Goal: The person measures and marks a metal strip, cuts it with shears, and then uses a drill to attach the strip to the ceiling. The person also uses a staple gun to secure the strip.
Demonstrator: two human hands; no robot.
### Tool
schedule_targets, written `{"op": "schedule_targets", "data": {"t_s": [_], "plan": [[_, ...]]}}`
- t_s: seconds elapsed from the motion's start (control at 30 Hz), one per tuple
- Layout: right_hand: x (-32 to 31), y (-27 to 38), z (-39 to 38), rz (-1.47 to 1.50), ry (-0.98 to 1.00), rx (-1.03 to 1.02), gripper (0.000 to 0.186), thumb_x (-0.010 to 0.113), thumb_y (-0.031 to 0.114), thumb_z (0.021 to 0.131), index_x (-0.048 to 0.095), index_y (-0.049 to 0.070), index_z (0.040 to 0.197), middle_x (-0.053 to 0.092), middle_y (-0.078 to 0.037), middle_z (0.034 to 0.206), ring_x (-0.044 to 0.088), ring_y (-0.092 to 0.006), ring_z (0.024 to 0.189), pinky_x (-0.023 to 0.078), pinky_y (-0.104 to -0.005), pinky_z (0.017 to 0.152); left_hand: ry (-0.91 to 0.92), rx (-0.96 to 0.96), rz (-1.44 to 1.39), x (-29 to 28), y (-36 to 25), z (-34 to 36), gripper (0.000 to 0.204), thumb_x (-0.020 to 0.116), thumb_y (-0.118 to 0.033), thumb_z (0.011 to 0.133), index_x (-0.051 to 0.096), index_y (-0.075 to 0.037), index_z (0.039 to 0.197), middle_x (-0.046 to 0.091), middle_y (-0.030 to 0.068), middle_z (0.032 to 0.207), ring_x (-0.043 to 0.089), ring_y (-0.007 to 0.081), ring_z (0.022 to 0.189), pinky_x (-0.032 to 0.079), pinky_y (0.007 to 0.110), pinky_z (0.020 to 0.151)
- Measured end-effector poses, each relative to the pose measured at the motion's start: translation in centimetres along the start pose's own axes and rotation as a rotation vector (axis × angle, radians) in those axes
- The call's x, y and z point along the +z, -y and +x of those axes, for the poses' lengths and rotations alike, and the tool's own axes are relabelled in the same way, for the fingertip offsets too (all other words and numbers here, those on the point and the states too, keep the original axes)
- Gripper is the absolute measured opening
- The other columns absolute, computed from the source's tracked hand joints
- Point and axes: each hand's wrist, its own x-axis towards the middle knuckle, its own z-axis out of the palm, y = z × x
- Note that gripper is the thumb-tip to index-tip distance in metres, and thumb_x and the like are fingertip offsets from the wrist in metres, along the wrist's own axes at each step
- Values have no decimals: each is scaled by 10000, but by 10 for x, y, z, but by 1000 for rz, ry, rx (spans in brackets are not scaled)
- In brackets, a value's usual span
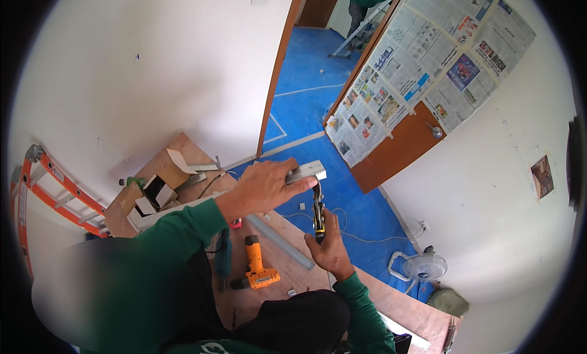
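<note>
Grey metal channel piece (309,170) is being held up near the centre of the frame, above the blue floor covering (361,213). The left hand (260,186), reaching from the left side, is gripping it: its fingers are clasping the far end, with the thumb lying along the lower side. The right hand (333,247) is holding a pair of pliers (318,213) just under the channel, and its fingers are bending around the yellow and black handle. The upper end of the tool is meeting the lower edge of the channel, but I cannot tell whether its jaws are biting on it.

Below the hands, an orange cordless drill (262,273) is lying on the wooden surface (397,296), and a long grey metal strip (281,241) is lying near it. At the left of the frame, opened cartons (174,177) are standing, and an orange stepladder (67,204) is standing near the wall. At the lower right, a fan (425,266) is standing. At the upper right, newspaper sheets (422,54) are covering most of a brown door (397,152).
</note>
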Motion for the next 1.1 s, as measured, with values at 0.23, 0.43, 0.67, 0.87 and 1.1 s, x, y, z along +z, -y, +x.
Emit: {"op": "schedule_targets", "data": {"t_s": [0.23, 0.43, 0.67, 0.87, 1.1], "plan": [[6, -3, 0, 65, -9, 72, 658, 713, 36, 926, 463, -57, 1528, 570, -266, 1245, 626, -425, 1141, 523, -505, 1005, 45, 0, -12, -3, 1, 0, 817, 558, -768, 1100, 728, 27, 1183, 735, 217, 815, 775, 400, 802, 600, 510, 761], [5, 3, 4, 116, -23, 117, 521, 680, 18, 927, 518, -9, 1422, 617, -209, 1067, 661, -351, 947, 549, -465, 844, 30, 54, 41, -2, 4, 3, 873, 604, -836, 1025, 731, 23, 1113, 751, 231, 843, 785, 430, 811, 609, 517, 745], [20, 2, 11, 195, -37, 166, 312, 698, 29, 957, 572, -16, 1239, 600, -113, 821, 598, -195, 709, 512, -399, 662, 118, 13, -87, -9, 15, 6, 1060, 677, -949, 883, 791, 65, 1173, 775, 272, 907, 800, 448, 893, 622, 522, 824], [13, 8, 6, 336, 33, 221, 334, 787, 83, 976, 588, -6, 1230, 598, -45, 882, 586, -116, 794, 499, -329, 701, 259, -88, -116, -22, 16, 8, 974, 817, -795, 897, 738, 49, 1376, 797, 275, 1066, 802, 418, 997, 612, 494, 882], [-51, 24, -32, 133, 357, 324, 816, 891, 208, 923, 500, 14, 1612, 660, -200, 1360, 627, -290, 1312, 473, -431, 1172, 20, -40, 266, -59, 37, -3, 448, 889, -254, 861, 802, -128, 1282, 814, 98, 1211, 781, 355, 1122, 622, 477, 959]]}}
